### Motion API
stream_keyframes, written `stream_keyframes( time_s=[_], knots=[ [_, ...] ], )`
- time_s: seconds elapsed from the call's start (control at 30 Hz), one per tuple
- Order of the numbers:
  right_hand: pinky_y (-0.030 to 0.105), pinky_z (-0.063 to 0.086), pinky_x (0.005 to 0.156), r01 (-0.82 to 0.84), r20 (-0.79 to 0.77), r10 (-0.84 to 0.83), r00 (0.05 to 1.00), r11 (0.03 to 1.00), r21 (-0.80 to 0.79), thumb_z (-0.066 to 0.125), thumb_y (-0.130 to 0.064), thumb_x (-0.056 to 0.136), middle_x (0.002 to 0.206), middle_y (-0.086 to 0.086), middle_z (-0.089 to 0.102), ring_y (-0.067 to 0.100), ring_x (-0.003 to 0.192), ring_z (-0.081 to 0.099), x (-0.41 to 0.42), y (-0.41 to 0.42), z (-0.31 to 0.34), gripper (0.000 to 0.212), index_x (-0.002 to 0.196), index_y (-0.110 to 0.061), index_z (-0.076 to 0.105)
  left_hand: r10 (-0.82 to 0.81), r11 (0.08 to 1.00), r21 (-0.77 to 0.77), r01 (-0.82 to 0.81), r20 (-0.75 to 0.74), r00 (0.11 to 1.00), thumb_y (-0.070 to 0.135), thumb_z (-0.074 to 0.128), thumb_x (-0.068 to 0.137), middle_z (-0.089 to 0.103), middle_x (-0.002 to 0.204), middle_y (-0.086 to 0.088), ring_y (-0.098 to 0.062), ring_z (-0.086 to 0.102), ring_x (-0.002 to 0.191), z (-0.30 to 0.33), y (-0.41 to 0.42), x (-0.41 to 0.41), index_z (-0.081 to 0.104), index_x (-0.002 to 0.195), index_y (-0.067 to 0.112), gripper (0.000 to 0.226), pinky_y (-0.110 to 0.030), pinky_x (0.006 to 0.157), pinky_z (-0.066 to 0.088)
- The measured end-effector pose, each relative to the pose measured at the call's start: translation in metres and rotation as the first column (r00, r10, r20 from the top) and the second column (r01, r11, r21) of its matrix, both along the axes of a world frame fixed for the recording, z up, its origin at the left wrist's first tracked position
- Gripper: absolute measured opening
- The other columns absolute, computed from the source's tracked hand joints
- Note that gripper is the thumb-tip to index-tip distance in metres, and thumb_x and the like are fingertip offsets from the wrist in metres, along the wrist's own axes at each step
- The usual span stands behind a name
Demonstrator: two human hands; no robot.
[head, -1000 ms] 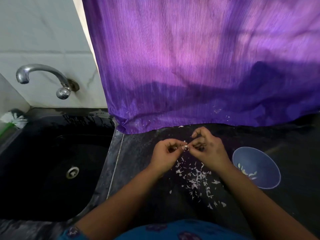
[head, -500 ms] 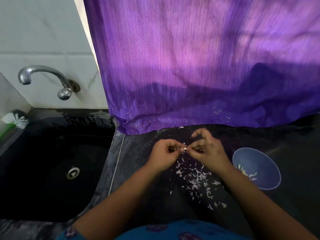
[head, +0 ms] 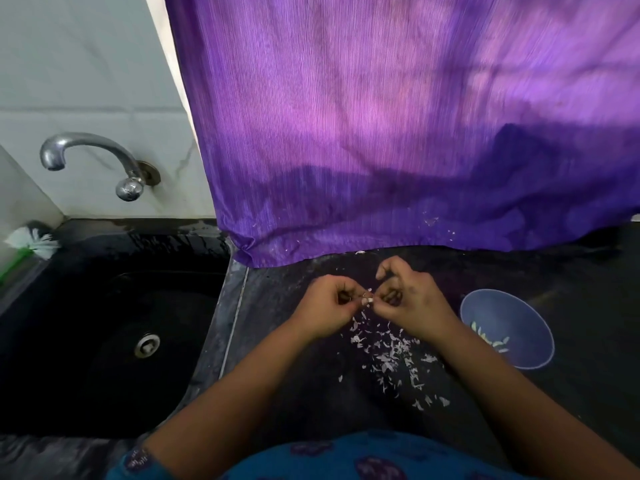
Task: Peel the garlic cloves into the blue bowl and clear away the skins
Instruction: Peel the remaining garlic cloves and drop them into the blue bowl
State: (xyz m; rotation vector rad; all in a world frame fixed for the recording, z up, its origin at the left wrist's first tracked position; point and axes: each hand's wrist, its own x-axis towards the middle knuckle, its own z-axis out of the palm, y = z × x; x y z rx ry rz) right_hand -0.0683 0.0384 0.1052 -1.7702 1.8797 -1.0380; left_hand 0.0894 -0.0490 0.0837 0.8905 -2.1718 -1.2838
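I see my left hand (head: pixel 325 306) and right hand (head: pixel 412 299) each pinching the garlic clove (head: pixel 366 301) in a fingertip grip above the counter (head: pixel 277 341), the blue bowl (head: pixel 507 329) at three o'clock, and a slipped clove could drop among the skins (head: pixel 388 355).
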Motion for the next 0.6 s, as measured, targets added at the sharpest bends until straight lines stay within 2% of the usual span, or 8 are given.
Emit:
stream_keyframes(
  time_s=[0.1,0.2,0.3,0.4,0.5,0.6],
  knots=[
    [0.01,0.044,0.058,0.031,0.043,-0.03,0.999,0.999,-0.023,0.074,-0.003,0.074,0.065,-0.009,0.069,0.001,0.058,0.061,0.0,0.002,0.0,0.038,0.091,-0.021,0.046,-0.016,0.998,0.053,0.019,-0.055,0.998,0.005,0.07,0.084,0.074,0.085,-0.004,-0.015,0.07,0.079,-0.001,0.0,0.003,0.075,0.092,0.014,0.013,-0.028,0.077,0.057],
    [0.013,0.044,0.059,0.085,0.207,-0.087,0.975,0.996,0.021,0.076,-0.004,0.074,0.069,-0.003,0.072,-0.001,0.056,0.059,0.0,0.005,0.001,0.039,0.091,-0.023,0.046,0.013,0.99,0.139,0.009,-0.161,0.987,0.001,0.071,0.083,0.072,0.077,-0.005,-0.013,0.067,0.069,0.0,0.004,0.003,0.073,0.092,0.011,0.014,-0.027,0.072,0.056],
    [0.02,0.05,0.065,0.122,0.397,-0.133,0.908,0.991,0.054,0.076,-0.003,0.077,0.073,0.0,0.074,0.008,0.065,0.066,0.001,0.008,0.002,0.04,0.096,-0.024,0.048,0.026,0.989,0.146,0.007,-0.222,0.975,0.001,0.071,0.083,0.071,0.069,0.004,-0.009,0.066,0.065,0.002,0.012,0.001,0.072,0.088,0.015,0.015,-0.023,0.068,0.054],
    [0.029,0.055,0.075,0.136,0.473,-0.145,0.869,0.989,0.052,0.076,-0.005,0.077,0.078,0.001,0.075,0.019,0.076,0.071,0.001,0.011,0.002,0.04,0.102,-0.024,0.051,0.079,0.99,0.136,-0.044,-0.258,0.963,0.003,0.07,0.085,0.072,0.072,0.001,-0.012,0.068,0.068,0.001,0.02,-0.002,0.072,0.088,0.017,0.015,-0.025,0.069,0.056],
    [0.023,0.054,0.071,0.171,0.458,-0.165,0.873,0.985,0.031,0.077,-0.005,0.077,0.078,0.001,0.075,0.017,0.074,0.072,0.002,0.014,0.001,0.041,0.101,-0.024,0.051,0.112,0.99,0.118,-0.083,-0.262,0.959,0.003,0.068,0.087,0.073,0.078,-0.005,-0.018,0.07,0.072,-0.001,0.026,-0.006,0.072,0.088,0.019,0.016,-0.031,0.073,0.059],
    [0.015,0.051,0.065,0.194,0.476,-0.171,0.863,0.981,0.0,0.077,-0.002,0.076,0.074,-0.004,0.074,0.009,0.068,0.07,0.005,0.017,0.001,0.041,0.1,-0.022,0.05,0.135,0.989,0.093,-0.114,-0.253,0.958,0.006,0.068,0.087,0.073,0.078,-0.004,-0.014,0.07,0.073,-0.001,0.032,-0.009,0.073,0.091,0.011,0.008,-0.029,0.072,0.059]
  ],
)
